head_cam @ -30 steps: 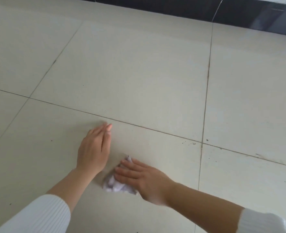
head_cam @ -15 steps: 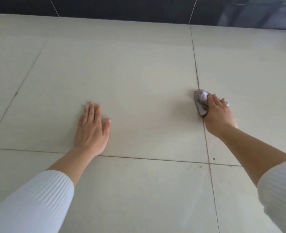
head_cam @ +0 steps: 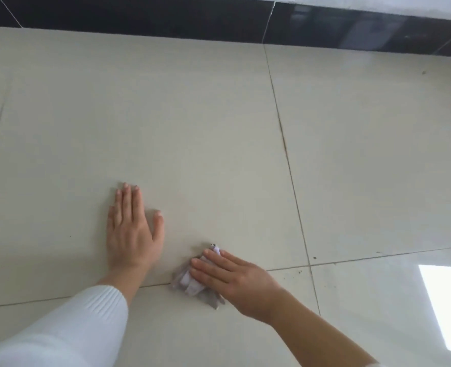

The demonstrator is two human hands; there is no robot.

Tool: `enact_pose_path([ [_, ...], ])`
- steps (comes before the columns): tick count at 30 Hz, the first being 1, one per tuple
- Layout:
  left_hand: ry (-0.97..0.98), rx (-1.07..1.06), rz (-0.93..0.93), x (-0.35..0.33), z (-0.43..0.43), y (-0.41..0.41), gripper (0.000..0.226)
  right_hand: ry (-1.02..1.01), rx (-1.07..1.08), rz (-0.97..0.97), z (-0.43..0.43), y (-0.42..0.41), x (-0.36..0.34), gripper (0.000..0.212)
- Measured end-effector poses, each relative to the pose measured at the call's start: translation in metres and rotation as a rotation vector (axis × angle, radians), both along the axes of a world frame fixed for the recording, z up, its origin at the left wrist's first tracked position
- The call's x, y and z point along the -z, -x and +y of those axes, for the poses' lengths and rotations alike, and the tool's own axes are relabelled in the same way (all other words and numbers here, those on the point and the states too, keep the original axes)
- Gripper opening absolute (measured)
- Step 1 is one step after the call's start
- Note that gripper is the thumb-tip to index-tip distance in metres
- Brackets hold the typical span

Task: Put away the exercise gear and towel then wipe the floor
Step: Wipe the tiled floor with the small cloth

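A crumpled greyish-white wipe (head_cam: 192, 284) lies on the cream tiled floor (head_cam: 192, 128), across a grout line. My right hand (head_cam: 235, 279) presses flat on the wipe with straight fingers pointing left. My left hand (head_cam: 131, 229) rests palm-down on the tile to the left of the wipe, fingers straight and together, holding nothing. Both arms wear white ribbed sleeves. Part of the wipe is hidden under my right palm.
A dark glossy skirting (head_cam: 219, 25) runs along the far edge of the floor. Small dark specks (head_cam: 314, 258) lie near the grout crossing on the right. A bright window reflection (head_cam: 446, 308) shines on the tile at the lower right.
My right hand has swept the wipe from the far right grout line back toward me and to the left, beside my left hand. My left hand stays flat on the floor.
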State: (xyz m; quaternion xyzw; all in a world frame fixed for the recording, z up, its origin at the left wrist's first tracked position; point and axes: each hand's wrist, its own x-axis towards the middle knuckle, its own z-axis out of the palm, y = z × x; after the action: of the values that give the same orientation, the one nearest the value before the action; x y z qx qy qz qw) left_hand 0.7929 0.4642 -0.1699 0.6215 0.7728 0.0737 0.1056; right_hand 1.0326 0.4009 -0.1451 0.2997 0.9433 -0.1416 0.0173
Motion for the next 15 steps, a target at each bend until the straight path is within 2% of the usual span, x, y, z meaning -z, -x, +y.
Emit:
enact_pose_path([
  [2,0.008,0.006,0.001,-0.002,0.000,-0.001,0.072,-0.034,0.041,-0.026,0.021,-0.012,-0.001,0.052],
  [8,0.018,-0.010,0.014,-0.001,0.000,-0.002,0.072,-0.064,0.638,-0.032,0.110,-0.052,-0.007,0.061],
  [10,0.009,-0.008,0.020,0.001,0.000,-0.001,0.072,0.002,0.804,-0.020,0.150,-0.063,-0.004,0.066],
  [15,-0.014,-0.006,0.034,0.004,-0.001,0.000,0.072,0.030,1.103,-0.004,0.228,-0.044,0.007,0.062],
])
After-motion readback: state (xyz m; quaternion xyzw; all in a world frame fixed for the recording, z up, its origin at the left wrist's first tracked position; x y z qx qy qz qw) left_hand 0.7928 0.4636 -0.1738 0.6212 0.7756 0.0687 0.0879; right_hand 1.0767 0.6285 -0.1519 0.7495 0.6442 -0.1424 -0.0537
